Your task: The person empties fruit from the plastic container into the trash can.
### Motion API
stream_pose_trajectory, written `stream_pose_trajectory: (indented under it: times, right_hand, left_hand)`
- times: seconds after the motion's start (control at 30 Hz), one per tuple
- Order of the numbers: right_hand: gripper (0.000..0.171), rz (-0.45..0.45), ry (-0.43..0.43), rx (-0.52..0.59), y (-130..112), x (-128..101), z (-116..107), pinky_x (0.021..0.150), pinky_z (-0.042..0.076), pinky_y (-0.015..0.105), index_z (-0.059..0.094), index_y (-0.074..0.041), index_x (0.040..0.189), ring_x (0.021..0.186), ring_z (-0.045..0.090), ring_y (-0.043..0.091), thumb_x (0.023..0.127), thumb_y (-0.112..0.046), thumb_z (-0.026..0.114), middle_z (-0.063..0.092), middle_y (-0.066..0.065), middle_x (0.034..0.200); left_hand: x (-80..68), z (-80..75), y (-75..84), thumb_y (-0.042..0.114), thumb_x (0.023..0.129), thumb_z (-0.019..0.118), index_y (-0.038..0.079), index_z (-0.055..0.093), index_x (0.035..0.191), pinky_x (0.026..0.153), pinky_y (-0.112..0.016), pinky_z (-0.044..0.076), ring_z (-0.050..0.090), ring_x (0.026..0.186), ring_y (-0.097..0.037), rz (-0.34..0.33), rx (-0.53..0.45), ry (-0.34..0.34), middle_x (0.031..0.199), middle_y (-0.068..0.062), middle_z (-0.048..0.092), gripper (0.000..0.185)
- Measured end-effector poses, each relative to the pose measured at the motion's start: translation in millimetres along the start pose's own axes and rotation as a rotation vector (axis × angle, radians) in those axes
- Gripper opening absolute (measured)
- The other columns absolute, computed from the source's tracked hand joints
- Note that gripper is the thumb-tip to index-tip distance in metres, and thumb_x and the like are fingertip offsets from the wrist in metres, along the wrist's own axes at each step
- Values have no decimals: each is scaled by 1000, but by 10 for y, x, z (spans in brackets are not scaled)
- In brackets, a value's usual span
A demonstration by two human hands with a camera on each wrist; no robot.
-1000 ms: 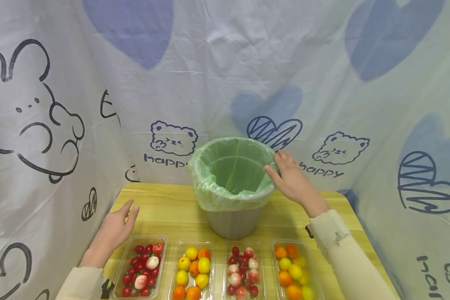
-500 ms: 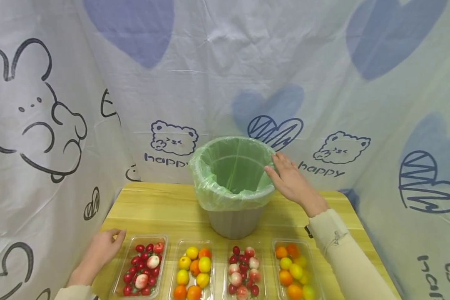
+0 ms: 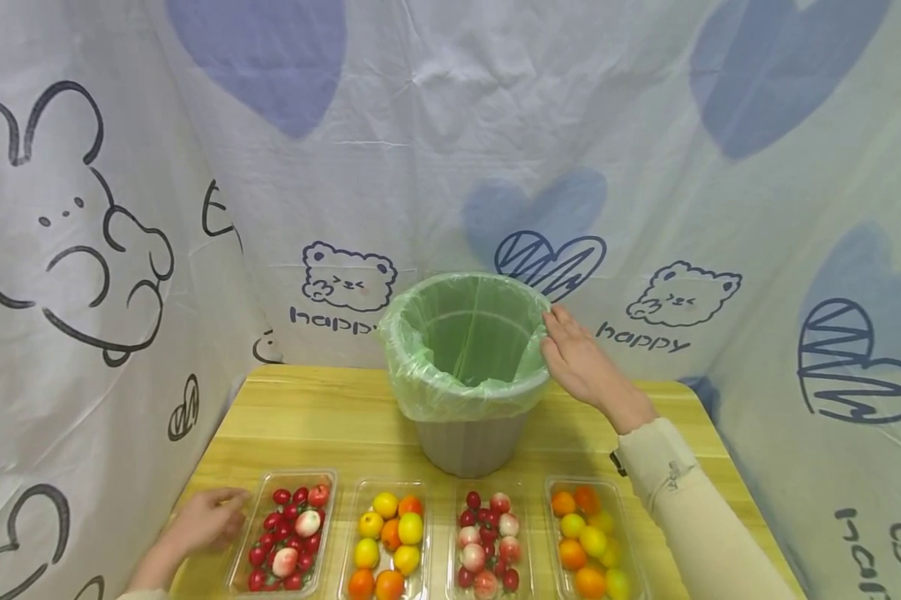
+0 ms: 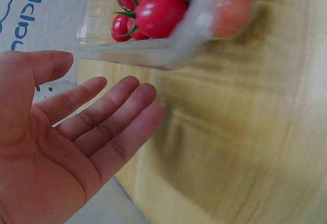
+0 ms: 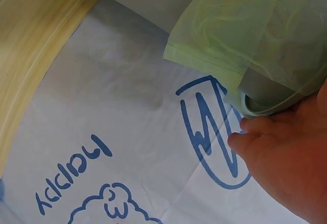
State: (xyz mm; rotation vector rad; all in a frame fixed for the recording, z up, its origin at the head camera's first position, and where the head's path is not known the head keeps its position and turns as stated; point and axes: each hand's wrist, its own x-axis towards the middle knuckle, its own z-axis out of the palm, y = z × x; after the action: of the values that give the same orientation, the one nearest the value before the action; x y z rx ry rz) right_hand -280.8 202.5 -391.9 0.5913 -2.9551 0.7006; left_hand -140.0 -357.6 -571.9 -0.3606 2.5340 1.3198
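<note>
A grey bin [image 3: 467, 444] lined with a green plastic bag [image 3: 461, 346] stands at the back of the wooden table [image 3: 322, 425]. My right hand [image 3: 579, 360] touches the bin's right rim with straight fingers; the right wrist view shows its fingers [image 5: 286, 157] against the rim [image 5: 265, 104]. My left hand [image 3: 208, 521] lies low at the front left, beside a clear tray of red cherry tomatoes [image 3: 287, 533]. In the left wrist view its palm [image 4: 76, 142] is open and empty just below that tray [image 4: 153, 24].
Three more clear trays sit along the table's front edge: yellow and orange tomatoes [image 3: 384, 542], red and pale ones [image 3: 486, 542], orange and yellow ones [image 3: 587, 537]. A printed white cloth [image 3: 450, 150] hangs close behind and at both sides.
My left hand has drawn back toward me along the table's left side, ending beside the red tomato tray. My right hand has stayed at the bin's rim, shifting slightly.
</note>
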Motion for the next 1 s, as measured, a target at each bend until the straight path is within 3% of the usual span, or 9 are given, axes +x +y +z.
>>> stream_pose_trajectory:
  times: [0.2,0.47,0.73,1.0]
  right_hand:
    - [63,4,-5,7,4,4,12,136,8,57,21,6,164,164,8,42,113,-30,23,7,24,175]
    - [64,4,-9,7,10,4,21,136,8,56,20,6,164,164,7,42,113,-32,21,6,24,176]
    - [64,0,-10,5,13,-11,11,136,7,57,20,6,164,164,7,43,113,-31,21,6,24,176]
    - [64,2,-6,2,14,-15,6,136,8,56,20,7,164,164,8,43,113,-31,21,6,24,176]
  left_hand:
    - [-48,53,-102,29,110,55,-16,47,145,67,-45,69,77,82,-26,-63,-172,-59,99,-18,79,57]
    - [-72,71,-141,31,108,59,-12,45,149,72,-47,69,78,88,-28,-64,-221,-74,106,-21,78,61]
    - [-111,44,-141,24,108,60,-14,41,150,75,-48,69,78,94,-31,14,-197,-176,111,-23,77,61]
    - [-132,8,-108,19,109,57,-16,45,146,68,-47,69,79,91,-33,78,-140,-193,112,-29,75,53]
